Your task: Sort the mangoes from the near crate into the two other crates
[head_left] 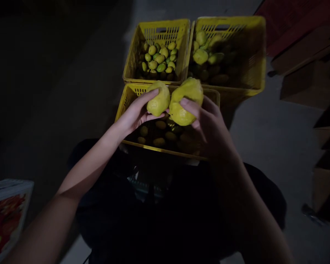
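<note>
My left hand (139,112) is closed around a yellow lemon (158,99), thumb on top and fingers beneath. In my right hand (206,119) is a larger, lumpy yellow lemon (187,99), pressed by the thumb on its near side. The two fruits are side by side, about touching, above the near yellow crate (121,106). Inside that crate lie several shadowed lemons (159,142). Behind it on the left, another yellow crate (128,60) holds several small yellow-green lemons (160,58). The right-hand crate (260,55) contains larger ones (200,57), partly in deep shadow.
Brown cardboard boxes (305,82) stand along the right side, beside a dark red surface (302,22). A printed red-and-white box (9,216) is at the lower left. Grey floor (261,135) shows right of the crates. My dark-clothed legs (107,198) are close below.
</note>
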The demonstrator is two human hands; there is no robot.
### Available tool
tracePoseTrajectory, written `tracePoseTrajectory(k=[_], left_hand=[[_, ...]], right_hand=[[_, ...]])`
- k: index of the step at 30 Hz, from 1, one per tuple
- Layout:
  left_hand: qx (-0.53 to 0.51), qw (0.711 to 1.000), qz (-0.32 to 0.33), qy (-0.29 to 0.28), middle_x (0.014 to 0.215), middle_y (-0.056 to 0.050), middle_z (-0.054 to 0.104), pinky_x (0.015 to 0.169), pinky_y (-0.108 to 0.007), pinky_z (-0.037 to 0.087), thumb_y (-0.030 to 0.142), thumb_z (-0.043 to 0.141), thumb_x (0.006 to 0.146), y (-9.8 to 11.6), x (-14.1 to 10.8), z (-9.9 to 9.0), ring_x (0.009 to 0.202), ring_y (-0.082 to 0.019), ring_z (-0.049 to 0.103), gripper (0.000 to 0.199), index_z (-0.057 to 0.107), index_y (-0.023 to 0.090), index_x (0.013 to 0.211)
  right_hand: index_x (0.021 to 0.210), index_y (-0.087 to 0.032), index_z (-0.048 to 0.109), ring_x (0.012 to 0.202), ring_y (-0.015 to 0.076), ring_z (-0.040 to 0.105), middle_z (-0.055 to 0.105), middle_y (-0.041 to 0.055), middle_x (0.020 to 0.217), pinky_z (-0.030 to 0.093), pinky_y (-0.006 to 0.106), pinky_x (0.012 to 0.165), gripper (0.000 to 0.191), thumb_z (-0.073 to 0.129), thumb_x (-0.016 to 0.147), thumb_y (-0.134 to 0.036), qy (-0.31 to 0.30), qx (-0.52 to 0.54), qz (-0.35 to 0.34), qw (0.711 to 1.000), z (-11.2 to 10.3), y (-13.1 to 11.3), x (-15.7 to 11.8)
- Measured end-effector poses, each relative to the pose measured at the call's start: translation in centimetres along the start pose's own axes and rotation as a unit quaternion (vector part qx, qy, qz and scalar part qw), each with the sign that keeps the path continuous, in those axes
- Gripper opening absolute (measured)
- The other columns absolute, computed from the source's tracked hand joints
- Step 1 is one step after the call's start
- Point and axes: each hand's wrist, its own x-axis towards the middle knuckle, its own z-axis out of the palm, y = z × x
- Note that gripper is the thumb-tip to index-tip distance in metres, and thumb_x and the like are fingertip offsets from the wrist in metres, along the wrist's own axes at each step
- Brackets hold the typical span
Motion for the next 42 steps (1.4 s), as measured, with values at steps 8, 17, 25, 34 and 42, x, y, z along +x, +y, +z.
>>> tracePoseTrajectory(k=[8, 17, 25, 34, 42], left_hand=[[0.058, 0.998, -0.01, 0.034, 0.099, -0.01, 0.063, 0.083, -0.04, 0.052, 0.045, 0.052, 0.087, -1.1, -1.0, -0.4, 0.086, -0.021, 0.065, 0.048, 0.051, 0.008, 0.117], [0.046, 0.995, -0.008, 0.087, 0.094, -0.009, 0.062, 0.08, -0.04, 0.052, 0.04, 0.049, 0.089, -1.9, -0.9, -0.1, 0.098, -0.024, 0.061, 0.038, 0.055, 0.009, 0.111], [-0.086, 0.992, -0.04, 0.08, 0.092, -0.008, 0.066, 0.069, -0.03, 0.053, 0.037, 0.048, 0.089, -2.1, 0.6, 0.6, 0.089, -0.021, 0.064, 0.032, 0.06, 0.011, 0.104], [-0.189, 0.968, -0.107, 0.125, 0.059, -0.005, 0.062, 0.039, -0.023, 0.044, 0.035, 0.041, 0.088, -1.3, 2.9, 1.2, 0.047, -0.017, 0.06, 0.03, 0.061, 0.012, 0.087], [-0.298, 0.947, -0.093, 0.071, 0.067, -0.005, 0.063, 0.043, -0.02, 0.046, 0.04, 0.039, 0.088, 1.0, 3.3, 2.3, 0.057, -0.016, 0.063, 0.033, 0.058, 0.014, 0.091]], right_hand=[[0.104, -0.013, 0.062, 0.108, 0.025, 0.058, 0.065, 0.0036, 0.108, 0.049, 0.041, 0.082, 0.04, 0.066, 0.074, -0.04, -0.06, -0.014, -0.024, 0.998, 0.2, 0.7, -0.7], [0.098, -0.016, 0.057, 0.096, 0.0218, 0.062, 0.066, 0.0053, 0.098, 0.052, 0.036, 0.078, 0.035, 0.071, 0.072, -0.035, -0.011, 0.011, -0.007, 1.0, 0.4, 0.3, -2.1], [0.087, -0.019, 0.057, 0.082, 0.0177, 0.063, 0.065, 0.002, 0.079, 0.054, 0.029, 0.07, 0.017, 0.059, 0.08, -0.034, -0.021, 0.084, 0.062, 0.994, -0.5, 0.6, -0.6], [0.08, -0.02, 0.057, 0.071, 0.0187, 0.065, 0.063, 0.0022, 0.064, 0.055, 0.031, 0.063, 0.021, 0.037, 0.08, -0.026, 0.027, 0.281, 0.159, 0.946, -0.1, 0.3, 1.7], [0.082, -0.018, 0.06, 0.054, 0.0201, 0.063, 0.066, 0.0037, 0.06, 0.052, 0.032, 0.049, 0.028, 0.046, 0.077, -0.041, 0.032, 0.329, 0.173, 0.928, -1.2, -0.3, 2.4]])
